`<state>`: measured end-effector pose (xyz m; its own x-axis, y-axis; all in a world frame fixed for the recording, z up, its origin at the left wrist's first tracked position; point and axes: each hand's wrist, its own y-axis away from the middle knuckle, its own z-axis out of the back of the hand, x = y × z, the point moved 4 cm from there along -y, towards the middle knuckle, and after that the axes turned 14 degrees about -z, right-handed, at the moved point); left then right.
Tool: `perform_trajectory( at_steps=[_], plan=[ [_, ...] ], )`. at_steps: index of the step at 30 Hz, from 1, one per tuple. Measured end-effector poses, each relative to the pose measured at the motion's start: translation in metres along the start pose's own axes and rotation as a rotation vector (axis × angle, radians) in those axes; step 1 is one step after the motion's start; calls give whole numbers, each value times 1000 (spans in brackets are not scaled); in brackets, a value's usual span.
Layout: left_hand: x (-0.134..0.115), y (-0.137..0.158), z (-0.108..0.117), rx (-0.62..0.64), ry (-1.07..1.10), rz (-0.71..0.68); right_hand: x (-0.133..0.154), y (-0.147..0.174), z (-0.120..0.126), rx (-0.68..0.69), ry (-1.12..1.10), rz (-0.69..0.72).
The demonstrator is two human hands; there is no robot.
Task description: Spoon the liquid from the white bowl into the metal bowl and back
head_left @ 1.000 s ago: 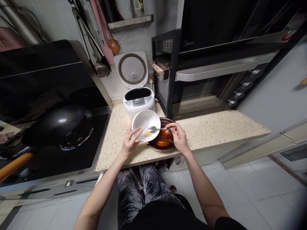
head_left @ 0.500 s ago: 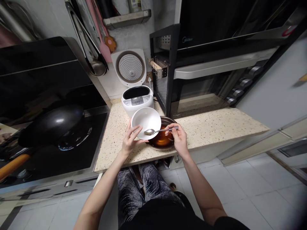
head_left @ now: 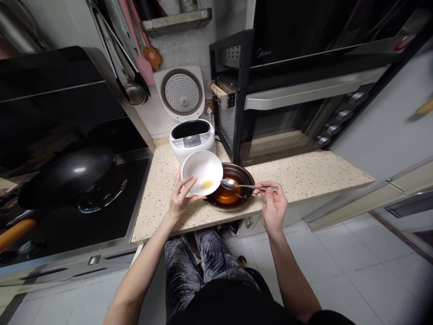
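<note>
Bowl, spoon and basin at a kitchen bench (head_left: pixel 297 174), seen from beside the person. The left hand (head_left: pixel 179 197) holds a white bowl (head_left: pixel 203 167) by its near left side, fingers closed on the rim; the mouth of the bowl faces up toward the person, and a small yellow residue (head_left: pixel 206 184) lies low on its inner wall. The right hand (head_left: pixel 273 206) has its fingers pinched on the handle of a metal spoon (head_left: pixel 229 183), held nearly level above a round metal basin (head_left: pixel 244 170) of amber-brown liquid (head_left: pixel 226 197). The spoon's tip lies just beside the bowl's right rim; whether the two touch, or whether the spoon carries anything, cannot be told.

Handling: a light pinch well back on the handle should keep the spoon level, and the spoon is best kept within the basin's rim so that any drip falls inside. The bowl, gripped on one side only, would probably roll if the fingers loosened; a firm wrist is advisable.

Clearances: the basin sits close to the front edge of the bench, so a knock toward the person is the likelier hazard. The rice cooker (head_left: pixel 193 143), lid raised, stands just behind the bowl and limits reach that way. The freer direction is rightward, along the bench before the oven (head_left: pixel 284 122).
</note>
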<state>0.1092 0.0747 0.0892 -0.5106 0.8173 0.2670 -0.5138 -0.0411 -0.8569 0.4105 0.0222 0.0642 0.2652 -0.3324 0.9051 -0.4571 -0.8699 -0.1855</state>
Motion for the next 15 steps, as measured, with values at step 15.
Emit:
perform_trajectory(
  at_steps=[15],
  plan=[
    [-2,-9,3,12,-6,-41,-4,19,-11,70,266,80]
  ],
)
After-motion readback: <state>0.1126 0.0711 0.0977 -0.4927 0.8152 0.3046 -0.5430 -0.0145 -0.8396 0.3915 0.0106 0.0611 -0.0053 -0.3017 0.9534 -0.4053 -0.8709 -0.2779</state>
